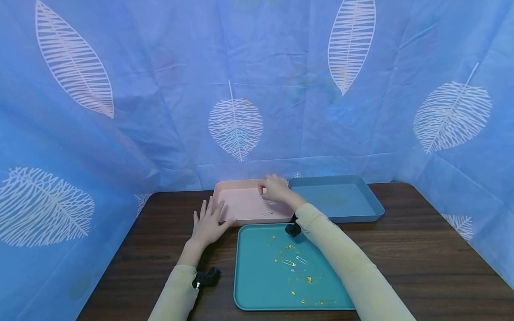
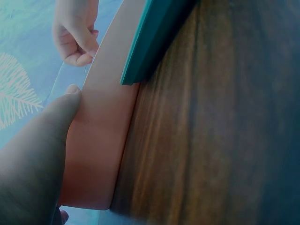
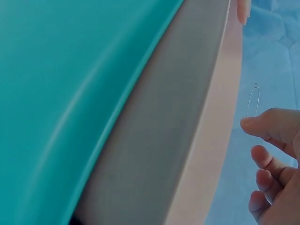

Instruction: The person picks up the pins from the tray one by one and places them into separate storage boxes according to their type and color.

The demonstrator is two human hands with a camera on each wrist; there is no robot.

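My right hand (image 1: 276, 189) is over the pink tray (image 1: 241, 200), pinching a silver safety pin (image 3: 258, 99) between thumb and forefinger. The pin points up past the thumb tip in the right wrist view, while the other fingers are curled. At the pink tray's front left corner, my left hand (image 1: 208, 226) rests with fingers spread. Its thumb (image 2: 71, 96) lies along the tray's rim. Inside the pink tray, a silver safety pin (image 1: 267, 213) lies near the front right, partly below the right hand.
In front sits a teal tray (image 1: 257, 290) with several scattered gold safety pins (image 1: 289, 262) and a silver safety pin (image 1: 301, 260). A blue tray (image 1: 337, 198) stands right of the pink one. The dark wooden table (image 1: 433, 258) ends at a blue leaf-print cloth (image 1: 281, 133).
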